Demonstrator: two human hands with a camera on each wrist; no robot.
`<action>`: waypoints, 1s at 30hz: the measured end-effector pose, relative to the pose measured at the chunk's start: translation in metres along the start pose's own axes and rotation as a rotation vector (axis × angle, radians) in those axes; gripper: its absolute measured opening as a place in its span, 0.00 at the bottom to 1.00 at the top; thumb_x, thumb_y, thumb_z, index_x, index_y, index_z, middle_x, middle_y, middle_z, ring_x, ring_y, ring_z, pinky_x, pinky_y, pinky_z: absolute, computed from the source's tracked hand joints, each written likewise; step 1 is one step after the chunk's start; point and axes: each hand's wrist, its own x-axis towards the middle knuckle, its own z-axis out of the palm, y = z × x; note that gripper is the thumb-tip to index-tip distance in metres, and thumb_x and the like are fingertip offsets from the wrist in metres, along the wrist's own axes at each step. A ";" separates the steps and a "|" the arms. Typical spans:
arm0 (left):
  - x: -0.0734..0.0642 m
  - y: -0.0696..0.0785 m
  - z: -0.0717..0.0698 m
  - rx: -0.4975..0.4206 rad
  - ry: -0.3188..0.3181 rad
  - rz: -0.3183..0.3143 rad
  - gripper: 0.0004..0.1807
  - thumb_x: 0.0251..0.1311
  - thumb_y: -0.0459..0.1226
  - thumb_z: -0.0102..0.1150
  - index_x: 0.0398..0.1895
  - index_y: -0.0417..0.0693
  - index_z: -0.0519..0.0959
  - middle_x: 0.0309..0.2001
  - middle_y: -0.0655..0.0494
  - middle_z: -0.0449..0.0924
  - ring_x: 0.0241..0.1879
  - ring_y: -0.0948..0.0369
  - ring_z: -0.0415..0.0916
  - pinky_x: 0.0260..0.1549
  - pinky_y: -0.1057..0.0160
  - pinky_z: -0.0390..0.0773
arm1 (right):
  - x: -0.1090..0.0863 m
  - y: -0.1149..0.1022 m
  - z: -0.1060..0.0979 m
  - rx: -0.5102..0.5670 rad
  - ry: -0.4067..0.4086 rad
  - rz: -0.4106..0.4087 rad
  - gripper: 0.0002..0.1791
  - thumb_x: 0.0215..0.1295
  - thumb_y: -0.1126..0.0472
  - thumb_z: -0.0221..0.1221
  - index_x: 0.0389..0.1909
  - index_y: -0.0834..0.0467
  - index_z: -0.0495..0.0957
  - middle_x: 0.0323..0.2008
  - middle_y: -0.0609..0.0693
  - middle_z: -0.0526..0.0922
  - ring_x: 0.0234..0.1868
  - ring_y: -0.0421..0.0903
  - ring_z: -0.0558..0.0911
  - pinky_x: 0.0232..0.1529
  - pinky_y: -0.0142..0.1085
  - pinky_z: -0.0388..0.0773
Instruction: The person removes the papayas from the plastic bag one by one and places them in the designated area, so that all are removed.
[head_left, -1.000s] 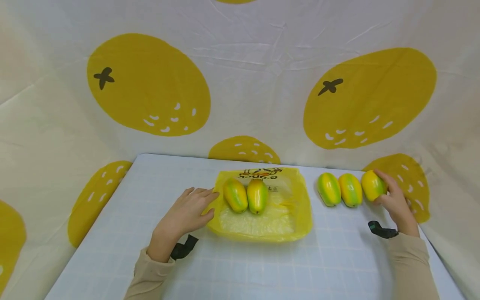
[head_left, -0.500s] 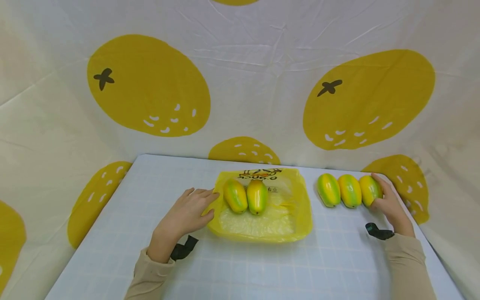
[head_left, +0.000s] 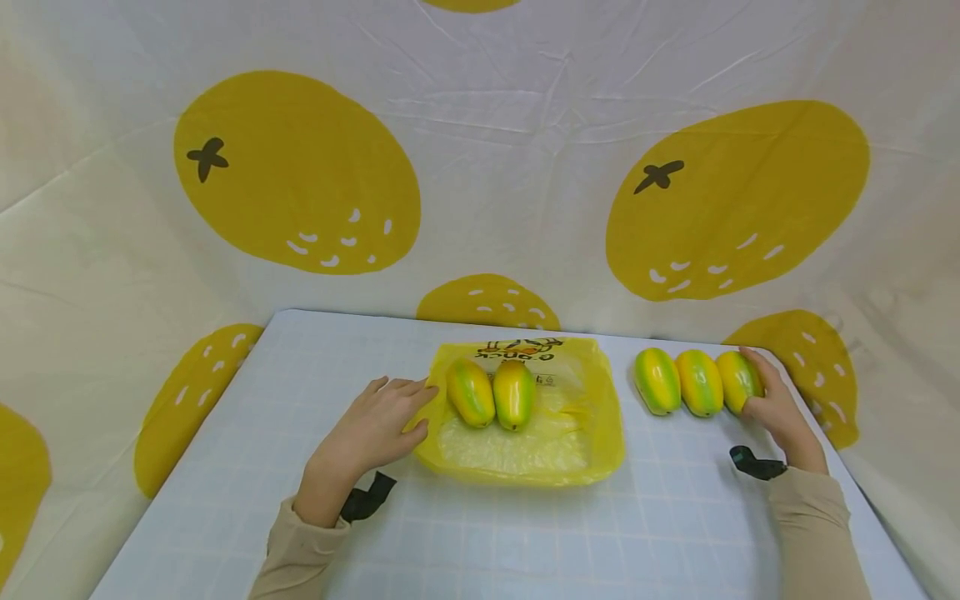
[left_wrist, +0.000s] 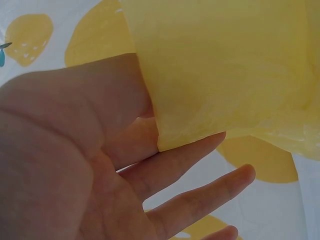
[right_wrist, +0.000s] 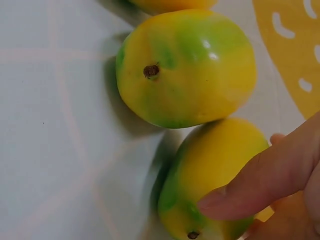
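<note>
My right hand (head_left: pixel 785 418) holds the rightmost yellow-green papaya (head_left: pixel 733 382), thumb on the near side and fingers round its far right. In the right wrist view, the thumb presses on this papaya (right_wrist: pixel 217 162), near its brown end spot. It touches the middle papaya (head_left: pixel 699 383); a third papaya (head_left: pixel 657 382) lies left of that. My left hand (head_left: pixel 371 423), fingers loosely extended, is at the left edge of a yellow plastic bag (head_left: pixel 517 465). Bag film (left_wrist: pixel 220 70) hides part of its thumb and index finger in the left wrist view. Two papayas (head_left: pixel 491 396) lie on the bag.
The table (head_left: pixel 525 542) has a pale blue checked cover. Behind it hangs a white cloth (head_left: pixel 510 192) printed with large yellow fruit. Dark straps (head_left: pixel 757 463) sit at both wrists.
My right hand has shifted slightly left with its papaya, which now stands against the middle one and is turned more lengthwise. The left hand and the bag have stayed put.
</note>
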 end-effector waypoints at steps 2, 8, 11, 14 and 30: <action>0.000 0.000 0.000 0.003 0.001 0.001 0.24 0.62 0.38 0.62 0.61 0.40 0.78 0.61 0.44 0.77 0.59 0.47 0.74 0.62 0.36 0.65 | 0.000 0.000 0.000 0.000 -0.003 -0.002 0.60 0.41 0.79 0.53 0.80 0.56 0.39 0.75 0.70 0.36 0.64 0.73 0.45 0.58 0.77 0.48; 0.000 0.000 0.000 -0.002 0.001 0.001 0.24 0.62 0.38 0.63 0.61 0.40 0.78 0.61 0.44 0.77 0.59 0.47 0.74 0.62 0.36 0.65 | -0.001 0.001 -0.001 -0.013 -0.015 0.016 0.61 0.42 0.79 0.54 0.80 0.55 0.37 0.76 0.69 0.35 0.64 0.73 0.45 0.58 0.77 0.50; 0.000 0.000 0.000 -0.003 -0.001 -0.003 0.23 0.62 0.38 0.62 0.61 0.41 0.78 0.61 0.44 0.77 0.59 0.47 0.74 0.62 0.36 0.65 | -0.002 0.001 -0.001 -0.004 -0.018 0.017 0.61 0.42 0.79 0.55 0.80 0.55 0.37 0.76 0.68 0.33 0.66 0.74 0.43 0.59 0.78 0.47; 0.000 0.000 0.000 -0.005 -0.003 -0.004 0.23 0.62 0.38 0.62 0.61 0.41 0.78 0.62 0.44 0.77 0.60 0.47 0.74 0.62 0.36 0.65 | -0.003 0.000 -0.003 0.009 -0.022 0.014 0.61 0.43 0.80 0.55 0.80 0.55 0.37 0.77 0.66 0.29 0.69 0.75 0.39 0.61 0.78 0.42; -0.001 0.000 0.000 -0.013 0.001 0.004 0.23 0.62 0.38 0.62 0.60 0.40 0.78 0.61 0.44 0.77 0.60 0.47 0.74 0.62 0.36 0.64 | -0.014 -0.027 -0.012 -0.046 -0.038 -0.006 0.53 0.50 0.76 0.57 0.78 0.61 0.43 0.77 0.64 0.25 0.72 0.77 0.31 0.56 0.81 0.38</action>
